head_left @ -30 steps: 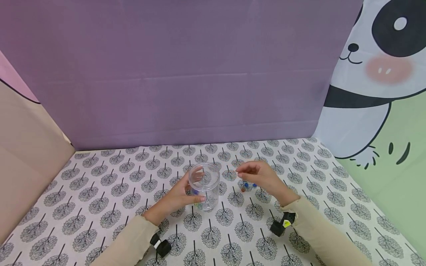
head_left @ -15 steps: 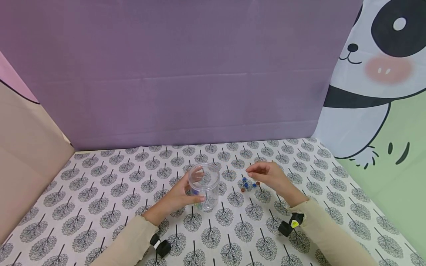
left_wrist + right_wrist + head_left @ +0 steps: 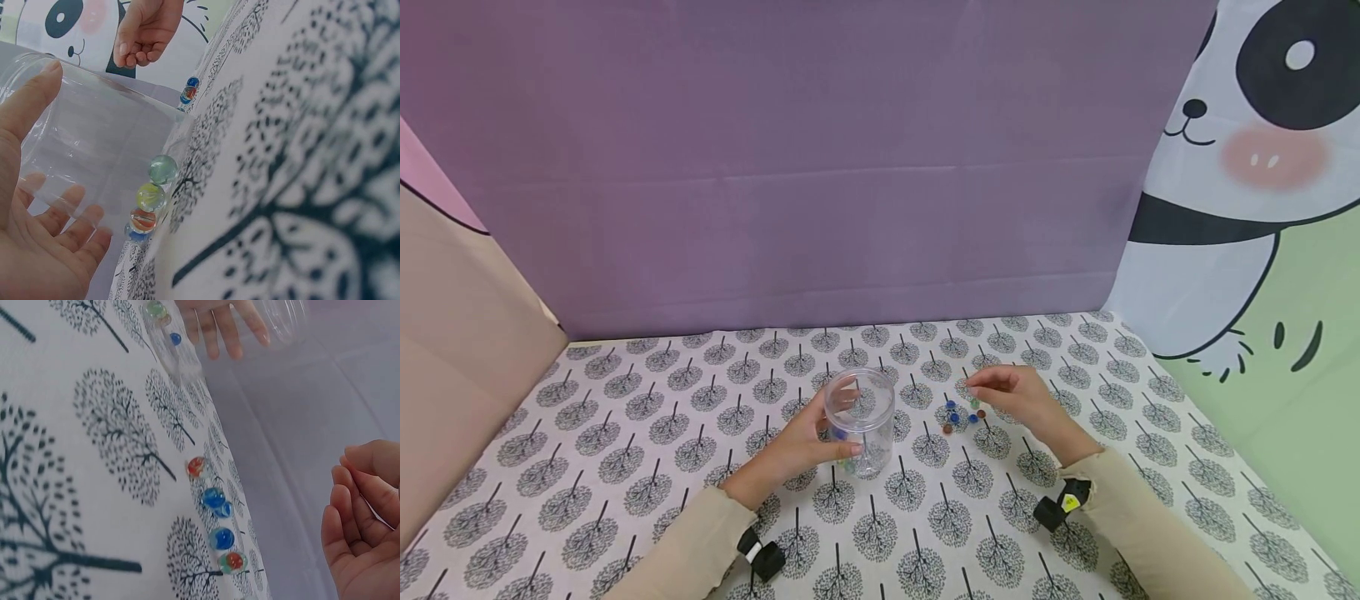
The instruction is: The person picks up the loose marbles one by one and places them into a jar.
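A clear plastic jar (image 3: 860, 417) stands upright on the tree-patterned tablecloth (image 3: 647, 433). My left hand (image 3: 822, 432) grips its side, thumb in front and fingers behind. Several marbles (image 3: 152, 196) lie at the jar's bottom: green, yellow, orange and blue. To the right of the jar, loose marbles (image 3: 962, 414) lie in a small group on the cloth, blue ones (image 3: 214, 498) and red ones (image 3: 196, 466). My right hand (image 3: 983, 386) hovers just above that group with its fingers loosely curled. Its palm (image 3: 365, 550) shows nothing held.
A purple backdrop (image 3: 820, 167) rises behind the table, a panda-print cloth (image 3: 1247, 192) on the right and a beige panel (image 3: 460, 333) on the left. Black wrist cameras (image 3: 1060, 508) sit on both sleeves.
My right hand has drawn back from beside the jar's rim to the right and down, over the loose marbles. The left hand and the jar have stayed still.
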`<state>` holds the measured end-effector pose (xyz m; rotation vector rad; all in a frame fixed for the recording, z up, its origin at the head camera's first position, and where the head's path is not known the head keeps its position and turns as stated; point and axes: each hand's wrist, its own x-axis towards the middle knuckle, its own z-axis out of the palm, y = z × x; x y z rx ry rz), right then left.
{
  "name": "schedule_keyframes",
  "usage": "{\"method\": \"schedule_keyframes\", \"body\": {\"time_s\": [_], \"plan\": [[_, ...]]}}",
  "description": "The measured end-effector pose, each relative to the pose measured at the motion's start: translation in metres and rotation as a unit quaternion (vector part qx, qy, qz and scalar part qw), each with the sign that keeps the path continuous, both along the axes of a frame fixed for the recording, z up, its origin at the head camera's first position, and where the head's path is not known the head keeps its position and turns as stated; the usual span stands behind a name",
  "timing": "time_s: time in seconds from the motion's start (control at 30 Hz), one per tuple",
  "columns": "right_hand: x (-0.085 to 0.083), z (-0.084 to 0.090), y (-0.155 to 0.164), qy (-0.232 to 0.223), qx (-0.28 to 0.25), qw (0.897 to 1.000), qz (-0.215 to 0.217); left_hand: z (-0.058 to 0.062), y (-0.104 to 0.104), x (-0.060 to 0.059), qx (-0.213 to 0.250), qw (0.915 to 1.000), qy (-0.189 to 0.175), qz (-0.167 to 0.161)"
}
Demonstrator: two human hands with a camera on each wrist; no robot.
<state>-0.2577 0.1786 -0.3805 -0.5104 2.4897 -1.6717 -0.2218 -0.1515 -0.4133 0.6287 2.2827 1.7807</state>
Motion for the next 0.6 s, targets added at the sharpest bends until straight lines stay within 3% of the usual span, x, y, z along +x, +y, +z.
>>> {"method": "schedule_keyframes", "body": {"time_s": [0.6], "plan": [[-0.004, -0.004, 0.011, -0.012, 0.001, 1.000, -0.009, 0.000, 0.000, 0.000, -0.002, 1.0000, -0.008, 0.005]]}}
